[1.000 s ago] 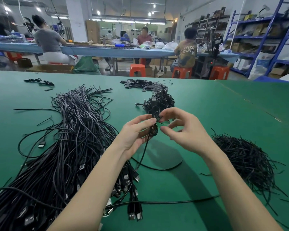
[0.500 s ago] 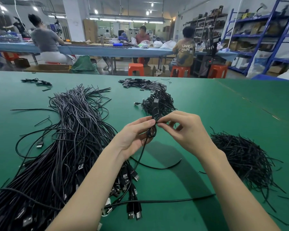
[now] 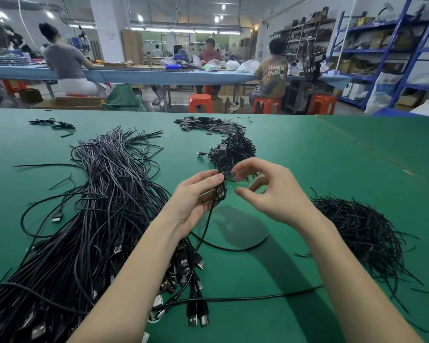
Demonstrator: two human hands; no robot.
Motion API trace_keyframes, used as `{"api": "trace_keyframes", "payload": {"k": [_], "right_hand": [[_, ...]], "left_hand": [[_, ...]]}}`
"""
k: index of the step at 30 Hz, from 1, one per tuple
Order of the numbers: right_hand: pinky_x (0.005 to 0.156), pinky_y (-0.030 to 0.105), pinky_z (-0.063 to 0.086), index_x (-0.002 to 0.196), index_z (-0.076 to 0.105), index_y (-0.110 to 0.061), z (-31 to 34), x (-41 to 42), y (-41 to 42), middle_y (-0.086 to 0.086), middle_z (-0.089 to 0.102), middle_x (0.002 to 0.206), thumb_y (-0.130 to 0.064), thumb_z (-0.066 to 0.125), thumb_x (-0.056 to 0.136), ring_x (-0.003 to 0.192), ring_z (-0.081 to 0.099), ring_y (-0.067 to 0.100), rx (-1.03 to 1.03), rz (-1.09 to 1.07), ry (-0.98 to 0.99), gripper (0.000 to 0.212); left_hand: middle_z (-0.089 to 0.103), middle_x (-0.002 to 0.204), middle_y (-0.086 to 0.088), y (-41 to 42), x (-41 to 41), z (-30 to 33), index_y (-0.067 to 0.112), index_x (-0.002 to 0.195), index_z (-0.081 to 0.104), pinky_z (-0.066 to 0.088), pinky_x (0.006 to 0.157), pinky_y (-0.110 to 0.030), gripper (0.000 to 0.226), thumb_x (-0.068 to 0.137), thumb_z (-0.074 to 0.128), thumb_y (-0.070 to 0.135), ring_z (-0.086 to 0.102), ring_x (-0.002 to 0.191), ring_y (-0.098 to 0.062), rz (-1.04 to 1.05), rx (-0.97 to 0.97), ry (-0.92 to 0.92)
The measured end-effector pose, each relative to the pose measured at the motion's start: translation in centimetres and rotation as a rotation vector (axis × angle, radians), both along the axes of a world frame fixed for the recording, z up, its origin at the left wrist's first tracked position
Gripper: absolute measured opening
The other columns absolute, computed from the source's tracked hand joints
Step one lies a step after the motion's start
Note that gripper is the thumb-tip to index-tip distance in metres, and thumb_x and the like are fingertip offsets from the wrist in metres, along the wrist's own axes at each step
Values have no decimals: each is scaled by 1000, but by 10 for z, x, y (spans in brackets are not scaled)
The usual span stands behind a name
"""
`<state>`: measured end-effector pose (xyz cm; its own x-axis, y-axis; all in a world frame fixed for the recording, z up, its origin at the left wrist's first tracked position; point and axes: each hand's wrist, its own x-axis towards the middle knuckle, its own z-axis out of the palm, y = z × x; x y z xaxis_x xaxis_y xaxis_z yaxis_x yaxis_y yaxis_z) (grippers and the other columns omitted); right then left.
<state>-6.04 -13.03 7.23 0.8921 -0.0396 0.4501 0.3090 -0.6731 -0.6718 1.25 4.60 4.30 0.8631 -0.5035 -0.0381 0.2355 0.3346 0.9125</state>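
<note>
The left grip [image 3: 196, 201] pinches the small coiled cable [image 3: 220, 192], its long axis upright and its tail dropping below to the bench [image 3: 332, 174]. A short tie end [image 3: 231, 180] juts from the coil's top toward the right grip [image 3: 275, 194], which hovers just beside it, fingers parted and holding nothing.

Bright ceiling strip lights [image 3: 183, 30] beyond the green table [image 3: 320, 169] cast soft forearm shadows on it, while wide-angle distortion bends its edges and the background blurs slightly.
</note>
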Motion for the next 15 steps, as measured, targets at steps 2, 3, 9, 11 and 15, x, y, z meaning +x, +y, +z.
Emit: {"api": "trace_keyframes", "payload": {"k": [2,3,9,11,15], "right_hand": [[63,18,48,103,69,-38,1,-2,-2,-21,67,97,-11,75,85,67,63,8,-213,4,-143,33],[64,25,51,102,71,-37,0,-3,-2,-21,66,98,-13,75,85,67,63,7,-272,-7,-178,30],[55,36,52,88,78,-35,-4,-2,3,-20,69,94,-32,78,87,57,60,7,-309,-85,-329,3],[55,35,52,87,78,-36,-5,-3,1,-21,69,92,-37,78,87,56,60,7,-320,-89,-333,1],[57,27,51,79,77,-33,-14,1,12,-21,71,78,-33,81,83,55,61,6,-206,-186,-301,5]], "left_hand": [[71,77,1,0,-1,1,16,101,72,52,63,-21,37,66,80,24,64,62,-10,-13,1,20],[70,76,1,-1,-2,1,16,102,72,52,62,-21,37,67,80,24,64,61,-10,-22,8,23],[70,75,0,-2,-3,1,12,107,70,53,58,-21,44,65,80,22,63,60,-10,-40,38,31],[71,78,0,-2,-3,0,13,106,70,52,60,-21,43,65,80,22,63,62,-10,-40,36,23],[73,84,-1,-4,-2,-3,19,100,73,52,67,-20,35,66,80,21,65,68,-10,-4,-10,-16]]}}
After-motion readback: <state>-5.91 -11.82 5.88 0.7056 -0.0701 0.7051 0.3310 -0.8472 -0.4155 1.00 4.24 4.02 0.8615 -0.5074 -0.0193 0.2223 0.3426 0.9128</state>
